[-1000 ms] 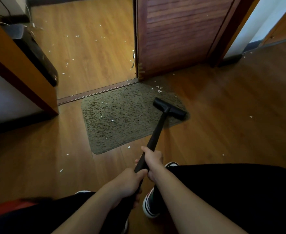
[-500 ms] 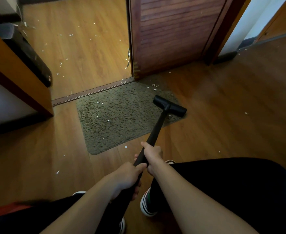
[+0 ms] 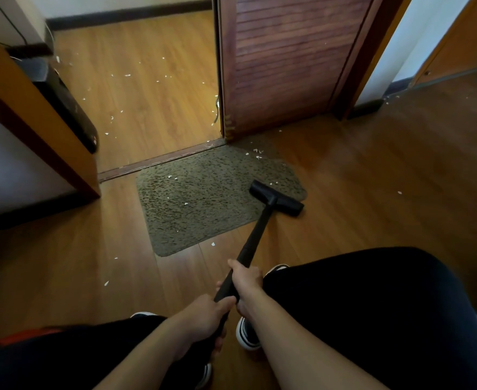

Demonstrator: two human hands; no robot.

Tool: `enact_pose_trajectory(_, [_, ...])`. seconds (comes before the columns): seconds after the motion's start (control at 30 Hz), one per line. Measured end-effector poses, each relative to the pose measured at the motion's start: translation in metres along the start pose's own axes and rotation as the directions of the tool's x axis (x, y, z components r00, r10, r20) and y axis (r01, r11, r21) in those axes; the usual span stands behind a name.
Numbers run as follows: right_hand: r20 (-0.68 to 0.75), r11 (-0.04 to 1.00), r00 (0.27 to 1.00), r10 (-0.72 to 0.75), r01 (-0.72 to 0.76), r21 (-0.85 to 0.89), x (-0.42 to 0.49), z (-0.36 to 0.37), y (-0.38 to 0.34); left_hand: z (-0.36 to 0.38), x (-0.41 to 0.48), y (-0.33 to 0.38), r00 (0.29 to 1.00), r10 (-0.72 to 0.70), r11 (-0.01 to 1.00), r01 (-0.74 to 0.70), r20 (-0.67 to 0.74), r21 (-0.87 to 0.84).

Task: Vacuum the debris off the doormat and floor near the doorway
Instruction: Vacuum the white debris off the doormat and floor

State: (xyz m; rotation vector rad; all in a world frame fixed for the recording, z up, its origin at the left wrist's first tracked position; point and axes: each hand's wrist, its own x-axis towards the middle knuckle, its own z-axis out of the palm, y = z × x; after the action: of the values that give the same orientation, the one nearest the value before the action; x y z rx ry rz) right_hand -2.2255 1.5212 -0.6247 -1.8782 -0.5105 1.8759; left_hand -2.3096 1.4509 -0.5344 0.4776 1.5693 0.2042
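At far left stands one wooden panel [image 3: 37,116], with one black object [image 3: 68,108] leaning behind it; what that object is cannot be made out. The wooden floor [image 3: 372,170] runs across the whole view. Beyond one threshold strip [image 3: 158,162] it carries well over a dozen white scraps [image 3: 127,75], too many and too small to count exactly. On the near side, left of the mat, three scraps lie well apart, and a fourth [image 3: 213,244] lies just off the mat's front edge. One speckled brown doormat [image 3: 203,204] lies against the threshold, and about ten scraps are on it: a pair near its back left, two singles toward the middle and front, a cluster of four [image 3: 257,151] at the back right by the door's corner, and two just behind the vacuum head. One black vacuum head [image 3: 276,197] sits on the mat's right front corner, with its right end reaching past the edge onto the bare floor. Its single black wand [image 3: 255,237] slants down and back to two hands. The left hand [image 3: 200,319] is wrapped round the lower part of the wand, nearer the body. The right hand [image 3: 245,280] grips it just above, fingers curled round. Below the right hand, one black-and-white shoe [image 3: 247,334] shows between black trouser legs. One louvred wooden door [image 3: 282,66] stands open behind the mat, and one more scrap [image 3: 399,192] lies alone on the floor at right.
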Motion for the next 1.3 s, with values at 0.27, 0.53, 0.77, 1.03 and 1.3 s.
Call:
enact_pose_trajectory(0.27, [-0.028, 0.999, 0.999, -0.024, 0.023, -0.029, 0.022, -0.005, -0.023, 0.004, 0.011, 0.025, 1.0, -0.014, 1.0, 0.014, -0.024, -0.009])
enact_pose_trajectory(0.53, [-0.072, 0.998, 0.997, -0.033, 0.03, -0.053, 0.054, -0.008, -0.058, 0.005, 0.031, 0.062, 1.0, -0.006, 0.999, 0.005, -0.022, -0.05])
enact_pose_trajectory(0.77, [-0.055, 0.998, 0.998, -0.035, 0.033, -0.047, 0.056, 0.001, -0.062, -0.003, 0.036, 0.064, 0.999, 0.001, 0.998, -0.003, -0.038, -0.062])
enact_pose_trajectory(1.03, [0.031, 0.997, 1.0, 0.005, -0.003, -0.08, 0.021, 0.025, -0.036, -0.016, 0.01, 0.029, 0.995, -0.013, 0.997, 0.005, -0.099, -0.083])
enact_pose_trajectory(1.3, [0.039, 0.994, 0.999, -0.013, 0.017, -0.106, 0.002, 0.018, -0.021, -0.009, -0.006, 0.013, 0.997, -0.021, 0.997, 0.015, -0.079, -0.082])
